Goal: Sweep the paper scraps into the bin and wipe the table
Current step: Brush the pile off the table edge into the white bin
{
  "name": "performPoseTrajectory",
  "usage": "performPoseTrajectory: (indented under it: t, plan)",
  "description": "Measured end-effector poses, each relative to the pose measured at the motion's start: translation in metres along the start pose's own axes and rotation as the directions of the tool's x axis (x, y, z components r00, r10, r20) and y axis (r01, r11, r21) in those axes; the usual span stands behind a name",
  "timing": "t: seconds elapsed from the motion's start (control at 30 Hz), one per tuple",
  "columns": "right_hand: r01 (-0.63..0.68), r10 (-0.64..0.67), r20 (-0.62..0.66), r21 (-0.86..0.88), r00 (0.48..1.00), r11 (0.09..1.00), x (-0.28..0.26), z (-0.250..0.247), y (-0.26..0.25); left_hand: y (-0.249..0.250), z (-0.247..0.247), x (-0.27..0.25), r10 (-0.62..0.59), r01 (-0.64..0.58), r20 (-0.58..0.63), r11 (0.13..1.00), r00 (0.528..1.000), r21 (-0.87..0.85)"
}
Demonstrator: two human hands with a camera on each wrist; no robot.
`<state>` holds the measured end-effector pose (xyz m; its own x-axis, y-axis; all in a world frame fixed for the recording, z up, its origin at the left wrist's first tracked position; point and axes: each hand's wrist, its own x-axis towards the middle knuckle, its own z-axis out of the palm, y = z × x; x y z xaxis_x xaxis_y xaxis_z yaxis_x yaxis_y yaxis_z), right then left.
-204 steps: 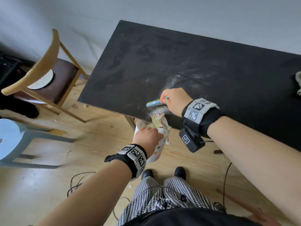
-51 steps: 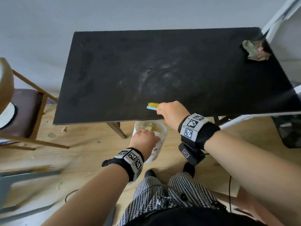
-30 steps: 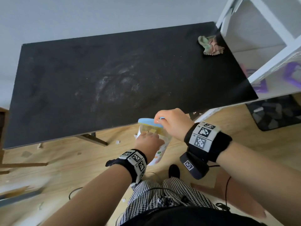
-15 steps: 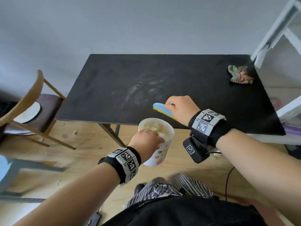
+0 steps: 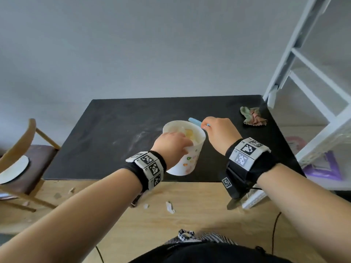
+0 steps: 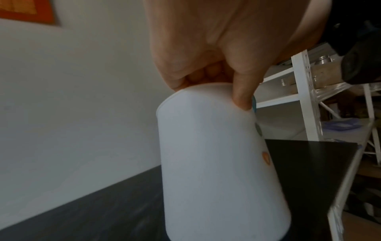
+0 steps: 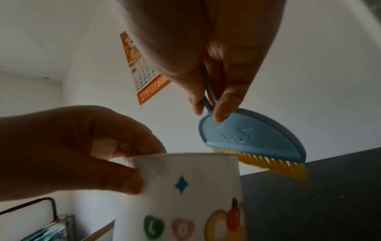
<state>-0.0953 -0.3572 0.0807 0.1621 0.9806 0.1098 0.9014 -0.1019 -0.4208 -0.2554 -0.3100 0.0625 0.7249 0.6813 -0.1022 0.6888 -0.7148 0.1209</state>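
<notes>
My left hand [image 5: 180, 144] grips the rim of the small white bin [image 5: 187, 158], fingers inside and thumb [image 6: 243, 96] outside. The bin [image 6: 216, 163] is over the front part of the black table [image 5: 106, 133]; whether its base touches the top I cannot tell. Yellowish paper scraps [image 5: 190, 134] lie inside it. My right hand [image 5: 206, 127] pinches the handle of a blue brush [image 7: 253, 138] with yellow bristles, just behind the bin's [image 7: 185, 195] far rim. A crumpled green and pink cloth [image 5: 253, 117] lies at the table's back right corner. Pale dust streaks [image 5: 140, 137] mark the tabletop.
A wooden chair [image 5: 22, 158] stands left of the table. White shelving [image 5: 313, 92] rises against the table's right side. A few paper scraps [image 5: 170, 206] lie on the wooden floor in front of me. A calendar [image 7: 144, 68] hangs on the wall.
My left hand has lifted the bin from below the table's front edge to over the tabletop. The right hand with the brush has moved farther back, behind the bin.
</notes>
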Motion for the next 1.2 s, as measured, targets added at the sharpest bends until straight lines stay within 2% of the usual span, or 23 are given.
performPoseTrajectory:
  t: [0.2,0.33,0.43,0.53,0.7,0.77,0.83,0.93,1.07,1.2]
  plan:
    - [-0.117,0.116,-0.118,0.002,0.986,0.993,0.034,-0.020,0.037,0.003,-0.024,0.073,0.069,-0.069,-0.021,0.998,0.997,-0.012]
    - [-0.216,0.214,-0.162,0.004,0.963,0.976,0.064,-0.026,0.061,0.000,-0.030,0.129,0.167,-0.167,-0.055,0.986,0.984,0.000]
    - [-0.322,0.321,-0.219,0.029,0.922,0.946,0.081,-0.030,0.082,-0.005,-0.034,0.171,0.218,-0.220,-0.090,0.975,0.972,-0.015]
    - [-0.449,0.449,-0.221,0.055,0.866,0.892,0.091,-0.037,0.103,-0.007,-0.034,0.208,0.255,-0.257,-0.092,0.966,0.963,-0.012]
    - [-0.619,0.610,-0.158,-0.009,0.777,0.785,0.105,-0.055,0.137,0.000,-0.030,0.267,0.298,-0.301,-0.113,0.954,0.948,-0.009]
    - [-0.645,0.637,-0.141,-0.018,0.758,0.764,0.115,-0.057,0.155,0.006,-0.027,0.292,0.303,-0.308,-0.123,0.951,0.945,-0.024]
    - [-0.644,0.640,-0.120,0.011,0.759,0.765,0.130,-0.050,0.181,0.012,-0.024,0.316,0.285,-0.292,-0.131,0.956,0.950,-0.040]
    - [-0.590,0.594,-0.078,0.069,0.801,0.805,0.157,-0.032,0.226,0.022,-0.020,0.348,0.229,-0.239,-0.141,0.969,0.963,-0.057]
    - [-0.534,0.534,0.030,0.063,0.845,0.843,0.194,-0.015,0.271,0.032,-0.012,0.385,0.187,-0.192,-0.114,0.980,0.976,-0.042]
    - [-0.506,0.496,0.125,0.062,0.859,0.860,0.228,-0.010,0.308,0.036,-0.005,0.412,0.136,-0.142,-0.108,0.989,0.985,-0.044]
